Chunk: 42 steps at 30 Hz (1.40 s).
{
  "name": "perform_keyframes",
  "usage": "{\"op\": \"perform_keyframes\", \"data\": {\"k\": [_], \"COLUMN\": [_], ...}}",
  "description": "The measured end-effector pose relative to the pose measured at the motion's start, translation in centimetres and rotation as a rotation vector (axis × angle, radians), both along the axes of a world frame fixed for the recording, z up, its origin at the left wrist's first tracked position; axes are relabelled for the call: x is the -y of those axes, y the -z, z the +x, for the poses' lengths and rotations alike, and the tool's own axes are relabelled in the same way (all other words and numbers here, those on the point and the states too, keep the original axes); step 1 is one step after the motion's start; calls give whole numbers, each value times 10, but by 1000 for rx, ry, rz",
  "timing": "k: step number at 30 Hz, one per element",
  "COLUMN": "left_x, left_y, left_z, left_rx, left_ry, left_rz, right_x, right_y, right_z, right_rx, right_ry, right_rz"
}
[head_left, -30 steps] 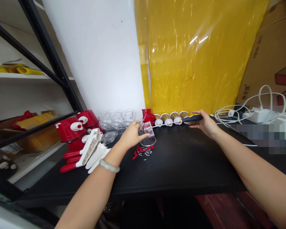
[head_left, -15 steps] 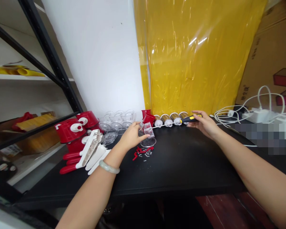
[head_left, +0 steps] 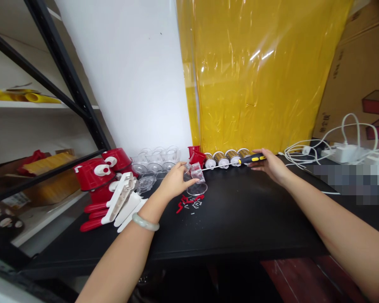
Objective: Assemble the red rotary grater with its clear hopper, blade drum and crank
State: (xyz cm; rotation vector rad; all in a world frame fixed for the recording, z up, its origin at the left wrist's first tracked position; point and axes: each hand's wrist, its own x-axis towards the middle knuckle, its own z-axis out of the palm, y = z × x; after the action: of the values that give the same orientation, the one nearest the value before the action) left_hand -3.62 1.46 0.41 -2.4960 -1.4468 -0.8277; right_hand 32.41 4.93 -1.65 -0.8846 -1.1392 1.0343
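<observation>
My left hand [head_left: 176, 180] is closed around a clear plastic part [head_left: 197, 172] with a round rim, which lies tilted on the black table. In my right hand [head_left: 269, 165] is a screwdriver [head_left: 252, 159] with a black and yellow handle, held level. Its long shaft points left and its tip meets the clear part; the exact contact is too small to see. Just in front of the clear part lie small red plastic pieces [head_left: 180, 206] and several loose screws [head_left: 196, 205].
Red housings [head_left: 93, 173] and white handle pieces [head_left: 121, 198] stand at the left. Clear cups [head_left: 156, 160] line the back wall, with red funnels [head_left: 196, 156] and gold-patterned drums [head_left: 221, 159] beside them. White cables and chargers [head_left: 344, 152] lie at the right of the black table [head_left: 240, 223].
The fingers of my right hand have shifted slightly on the screwdriver handle. My left hand and the clear part stay in place.
</observation>
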Motion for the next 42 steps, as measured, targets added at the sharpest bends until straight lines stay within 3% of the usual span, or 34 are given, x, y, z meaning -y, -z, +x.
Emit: {"op": "perform_keyframes", "data": {"k": [3, 8, 13, 19, 24, 29, 32, 35, 39, 42], "left_x": [-1, -3, -5, -4, -4, -4, -2, -1, -1, -2], "left_y": [1, 4, 5, 4, 4, 4, 3, 2, 2, 2], "left_z": [0, -3, -3, -3, -3, -2, -1, -1, -1, -2], "left_rx": [-5, -15, -15, -14, -21, -20, -16, -10, -8, -14], "left_ry": [1, 1, 0, 3, -2, 3, -3, 1, 6, 0], "left_rz": [7, 23, 27, 26, 28, 22, 18, 15, 17, 16], "right_x": [1, 2, 2, 1, 2, 3, 5, 6, 4, 3], "right_y": [-1, -1, -1, 0, -1, -2, -4, -5, -3, -2], "right_z": [0, 0, 0, 0, 0, -1, -2, -2, -1, 0], "right_rx": [-53, 81, -41, 44, -35, 75, 8, -41, 56, 12], "right_ry": [-24, -19, -42, 7, -38, -10, -19, -56, -6, -1], "right_rz": [23, 40, 23, 32, 19, 38, -11, 32, 52, 19]}}
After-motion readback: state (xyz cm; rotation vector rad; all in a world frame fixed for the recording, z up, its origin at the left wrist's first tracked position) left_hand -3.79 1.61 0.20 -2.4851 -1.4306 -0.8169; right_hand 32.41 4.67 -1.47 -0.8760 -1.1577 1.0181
